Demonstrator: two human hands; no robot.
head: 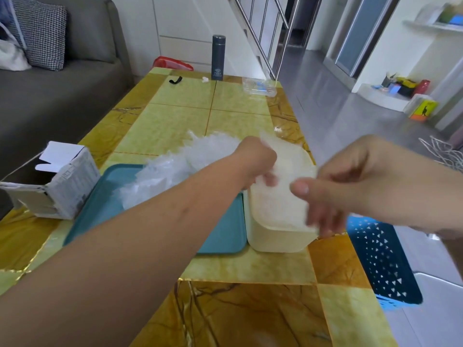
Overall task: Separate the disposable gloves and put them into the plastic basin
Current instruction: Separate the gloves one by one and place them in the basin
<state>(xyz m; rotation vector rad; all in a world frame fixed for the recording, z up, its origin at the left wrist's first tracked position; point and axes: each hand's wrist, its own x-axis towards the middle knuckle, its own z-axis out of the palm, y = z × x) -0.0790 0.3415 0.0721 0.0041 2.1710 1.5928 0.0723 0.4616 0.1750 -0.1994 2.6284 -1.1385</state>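
A thin clear disposable glove (288,176) is stretched between my two hands above the cream plastic basin (275,236). My left hand (258,161) grips its left edge with curled fingers. My right hand (350,181) pinches its right edge between thumb and fingers. Both hands are blurred. Left of the basin, a crumpled pile of clear gloves (175,166) lies on a teal tray (220,236). My left forearm crosses over the tray.
An opened white cardboard box (62,181) lies left of the tray. At the table's far end stand a dark flask (218,57), a clear plastic packet (259,86) and a black clip (175,80). A blue perforated basket (380,261) sits on the floor at right. A grey sofa (50,91) runs along the left.
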